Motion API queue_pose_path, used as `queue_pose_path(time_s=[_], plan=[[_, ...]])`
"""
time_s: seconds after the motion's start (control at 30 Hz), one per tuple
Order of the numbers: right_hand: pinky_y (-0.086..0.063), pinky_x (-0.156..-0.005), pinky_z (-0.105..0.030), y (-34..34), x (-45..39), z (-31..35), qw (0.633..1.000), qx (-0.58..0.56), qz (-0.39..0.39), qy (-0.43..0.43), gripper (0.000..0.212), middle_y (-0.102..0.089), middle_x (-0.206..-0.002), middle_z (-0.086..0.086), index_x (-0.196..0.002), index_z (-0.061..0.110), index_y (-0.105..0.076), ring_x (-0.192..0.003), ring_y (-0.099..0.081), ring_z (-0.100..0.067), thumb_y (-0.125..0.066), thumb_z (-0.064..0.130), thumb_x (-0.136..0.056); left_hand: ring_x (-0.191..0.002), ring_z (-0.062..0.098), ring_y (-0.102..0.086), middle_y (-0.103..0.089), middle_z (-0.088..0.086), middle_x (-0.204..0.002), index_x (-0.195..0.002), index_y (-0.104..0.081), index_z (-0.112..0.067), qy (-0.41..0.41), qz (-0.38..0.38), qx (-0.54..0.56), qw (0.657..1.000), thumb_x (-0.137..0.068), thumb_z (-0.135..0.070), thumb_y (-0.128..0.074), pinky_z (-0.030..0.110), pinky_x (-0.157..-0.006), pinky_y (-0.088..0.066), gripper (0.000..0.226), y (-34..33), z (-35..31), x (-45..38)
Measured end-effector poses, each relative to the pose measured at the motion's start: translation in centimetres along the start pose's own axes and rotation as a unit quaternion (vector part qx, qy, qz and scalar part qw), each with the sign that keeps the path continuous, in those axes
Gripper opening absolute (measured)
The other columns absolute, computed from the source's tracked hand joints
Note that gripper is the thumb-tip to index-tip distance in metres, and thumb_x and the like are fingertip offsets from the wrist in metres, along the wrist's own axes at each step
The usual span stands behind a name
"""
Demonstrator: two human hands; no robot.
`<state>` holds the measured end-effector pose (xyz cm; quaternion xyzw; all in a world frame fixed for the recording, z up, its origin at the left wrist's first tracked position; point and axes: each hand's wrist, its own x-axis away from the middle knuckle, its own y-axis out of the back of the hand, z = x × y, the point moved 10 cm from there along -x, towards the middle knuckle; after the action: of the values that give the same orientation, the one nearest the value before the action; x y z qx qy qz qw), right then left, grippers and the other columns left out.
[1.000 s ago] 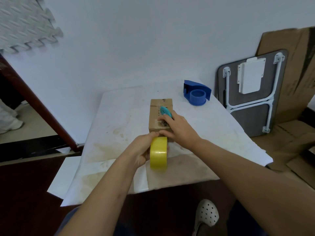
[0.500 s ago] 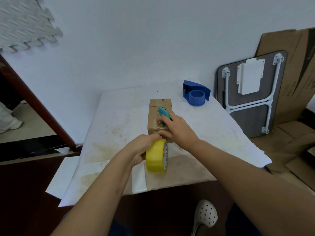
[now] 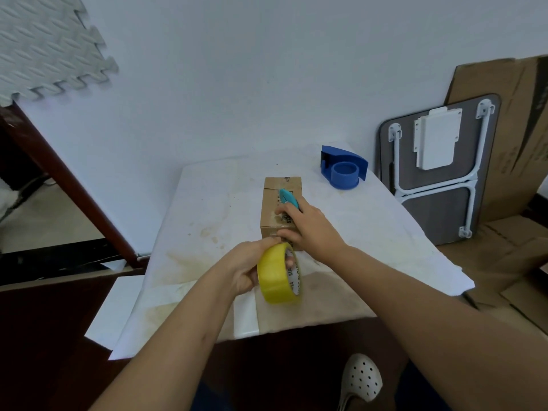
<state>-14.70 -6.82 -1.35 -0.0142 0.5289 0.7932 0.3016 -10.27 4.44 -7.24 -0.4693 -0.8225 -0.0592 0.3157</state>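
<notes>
On white-covered table [image 3: 213, 203] mid-frame, grips yellow tape roll [image 3: 274, 280] with left hand [image 3: 244, 269] just below cardboard box [image 3: 271, 212], clutches teal cutter [image 3: 288, 198] with right hand [image 3: 311, 229] atop box.

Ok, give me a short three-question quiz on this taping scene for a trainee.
1. True or false: the left hand grips the yellow tape roll.
2. What sits beyond the cardboard box, to its right? A) blue tape dispenser B) scissors C) mug
3. Fill in: the right hand holds a teal ____ against the box top.
Key: 1 true; 2 A; 3 cutter.
</notes>
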Motion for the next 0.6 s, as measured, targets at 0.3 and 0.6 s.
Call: queue_pose_path(time_s=[0.3,0.6], plan=[[-0.049,-0.086,-0.032,2.0,0.3,-0.2,0.993,-0.107,-0.007,-0.042,0.028,-0.054,-0.109,-0.002,-0.116,0.019,-0.061,-0.099,-0.058,-0.02,-0.046,0.035,-0.098,-0.081,0.027,-0.07,-0.073,0.018,-0.101,-0.118,-0.067,-0.003,-0.005,-0.011,0.015,1.0,-0.09,-0.021,-0.066,0.046,-0.093,-0.055,0.033,-0.3,0.2,0.7],[-0.059,-0.073,-0.025,3.1,4.6,-3.8,0.802,-0.535,-0.09,-0.249,0.034,-0.065,-0.104,-0.012,-0.136,0.022,-0.037,-0.08,-0.07,-0.018,-0.04,0.02,-0.102,-0.056,0.02,-0.069,-0.072,0.016,-0.074,-0.117,-0.064,0.004,0.001,0.006,0.038,0.999,-0.095,-0.016,-0.057,0.029,-0.053,-0.059,0.031,-1.0,0.1,0.9]])
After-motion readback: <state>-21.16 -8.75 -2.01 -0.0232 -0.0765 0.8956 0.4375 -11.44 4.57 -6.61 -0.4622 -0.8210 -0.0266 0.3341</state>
